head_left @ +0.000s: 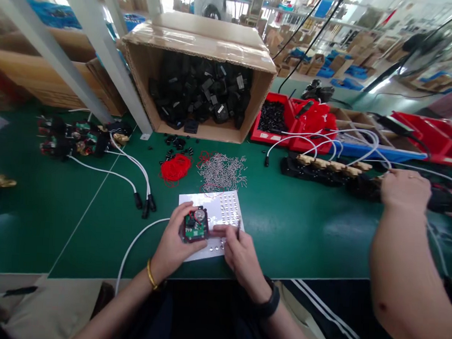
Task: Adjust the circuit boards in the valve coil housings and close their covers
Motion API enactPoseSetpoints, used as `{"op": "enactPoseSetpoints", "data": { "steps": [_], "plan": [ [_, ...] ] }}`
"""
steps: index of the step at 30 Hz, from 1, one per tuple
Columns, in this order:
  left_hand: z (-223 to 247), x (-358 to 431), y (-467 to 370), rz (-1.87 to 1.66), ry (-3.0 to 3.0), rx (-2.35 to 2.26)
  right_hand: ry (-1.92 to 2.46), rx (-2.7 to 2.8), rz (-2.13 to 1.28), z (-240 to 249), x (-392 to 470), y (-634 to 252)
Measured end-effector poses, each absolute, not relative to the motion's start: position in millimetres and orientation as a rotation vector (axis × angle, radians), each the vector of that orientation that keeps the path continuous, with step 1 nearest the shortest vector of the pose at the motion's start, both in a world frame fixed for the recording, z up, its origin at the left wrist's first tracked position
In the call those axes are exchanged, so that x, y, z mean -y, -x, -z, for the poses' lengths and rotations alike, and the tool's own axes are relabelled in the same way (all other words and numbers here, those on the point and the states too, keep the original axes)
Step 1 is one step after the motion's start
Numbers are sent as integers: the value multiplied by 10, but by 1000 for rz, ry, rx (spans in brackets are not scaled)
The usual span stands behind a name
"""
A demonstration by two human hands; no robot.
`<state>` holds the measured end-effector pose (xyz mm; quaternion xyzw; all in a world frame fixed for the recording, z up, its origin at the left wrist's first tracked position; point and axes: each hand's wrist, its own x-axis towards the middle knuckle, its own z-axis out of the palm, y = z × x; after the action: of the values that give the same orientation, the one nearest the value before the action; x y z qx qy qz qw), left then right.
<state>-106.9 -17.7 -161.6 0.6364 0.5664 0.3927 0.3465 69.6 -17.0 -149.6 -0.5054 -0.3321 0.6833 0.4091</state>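
Note:
My left hand [172,247] is closed around a small dark housing with a green circuit board [195,232] and a round silvery part facing up. A white cable [135,243] trails from beside that hand toward the table's front edge. Close to the housing's right side, my right hand [242,255] pinches a thin, dark, stick-like tool [239,227], whose exact kind I cannot make out. Beneath both hands lies a white sheet [189,199], with rows of small shiny pieces [229,209] on its right half.
Behind the sheet lie a pile of screws [224,172], red rings [176,167] and small black parts. A cardboard box [202,31] of black housings stands beyond, beside red bins [270,136]. Another person's arm [405,252] reaches in at right. Cabled assemblies [81,138] sit left.

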Motion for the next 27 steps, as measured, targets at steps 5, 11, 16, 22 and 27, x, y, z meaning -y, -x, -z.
{"op": "enactPoseSetpoints", "data": {
  "steps": [5, 11, 16, 22, 27],
  "plan": [
    [1567, 122, 1183, -931, -1487, -1329, 1344, 823, -1314, 1568, 120, -1173],
    [1363, 130, 1200, -741, -1277, -1134, 1389, 842, -1448, 1662, 271, -1083],
    [1257, 95, 1181, -397, -1629, -936, 1499, 884, -1321, 1746, 324, -973],
    [1313, 54, 1136, -191, -1816, -829, 1580, 973, -1167, 1784, 336, -954],
    [1288, 52, 1155, -110, -1832, -888, 1536, 1029, -1236, 1728, 321, -988]
  ]
}}
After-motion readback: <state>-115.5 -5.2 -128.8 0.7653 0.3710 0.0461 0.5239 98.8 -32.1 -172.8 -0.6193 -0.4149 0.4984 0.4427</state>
